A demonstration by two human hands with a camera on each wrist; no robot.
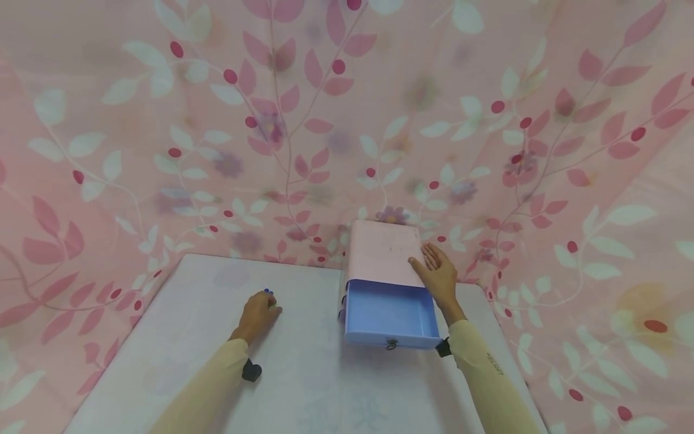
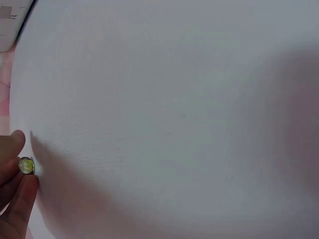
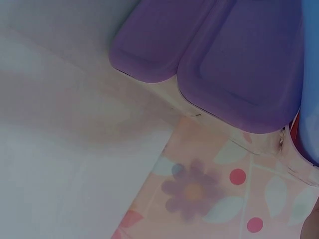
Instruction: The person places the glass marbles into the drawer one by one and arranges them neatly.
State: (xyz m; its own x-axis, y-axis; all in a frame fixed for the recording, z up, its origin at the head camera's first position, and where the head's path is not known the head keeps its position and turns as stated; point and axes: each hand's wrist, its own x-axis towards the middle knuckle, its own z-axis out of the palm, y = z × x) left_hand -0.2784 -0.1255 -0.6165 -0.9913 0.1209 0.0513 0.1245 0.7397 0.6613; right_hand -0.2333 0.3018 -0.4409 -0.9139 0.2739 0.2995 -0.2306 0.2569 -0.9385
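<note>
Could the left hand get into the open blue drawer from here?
Probably yes: the drawer is pulled out with its top uncovered, nothing visible stands between it and the left hand, and the right hand is at the box's right edge, off the opening.

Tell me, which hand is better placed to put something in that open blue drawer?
Probably the left hand: it pinches a small glassy thing, though it is away from the blue drawer. The right hand is nearer, but it lies at the edge of the pink cabinet, perhaps steadying it.
</note>
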